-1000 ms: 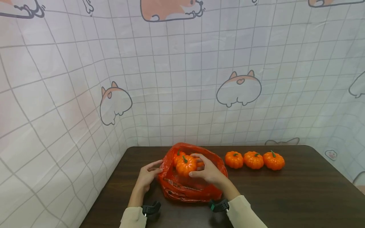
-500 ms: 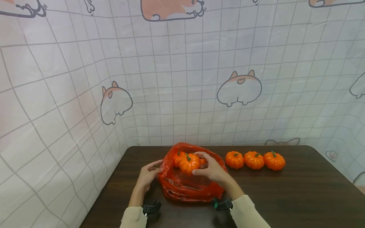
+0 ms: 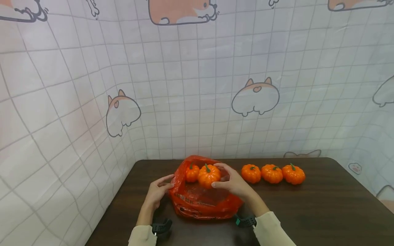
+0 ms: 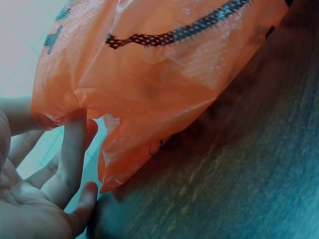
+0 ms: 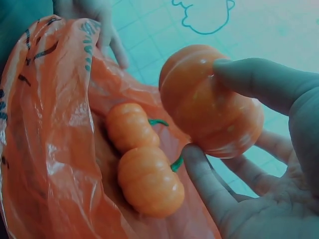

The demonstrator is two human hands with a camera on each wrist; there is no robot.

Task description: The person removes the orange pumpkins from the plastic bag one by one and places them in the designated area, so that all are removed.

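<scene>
Eyes on the right hand [image 3: 233, 187]: a pumpkin [image 3: 209, 176] was held there, stem end up, over the mouth of the red bag [image 3: 200, 212]. It was gripped from the right, the thumb pressed on the near side and the fingers brought round the far side, so the fruit was carried just to the left of the palm. No marked long axis was shown; the body was squat and ribbed, and the stem was tipped only slightly. Below, in the right wrist view, two more pumpkins [image 5: 151, 181] were seen side by side in the bag. Whether the held one was touched by the bag could not be told.

Over on the other side, the bag's left edge was pinched by the left hand [image 3: 156, 193], the plastic caught between thumb and fingers. Then, well to the right on the worktop [image 3: 320, 205], a row of three pumpkins [image 3: 272, 174] was lined up, the right hand being the nearer. By judgement, everything was made to hinge on one relation: the bag's right side was placed between the held fruit and that row, close under the right wrist.
</scene>
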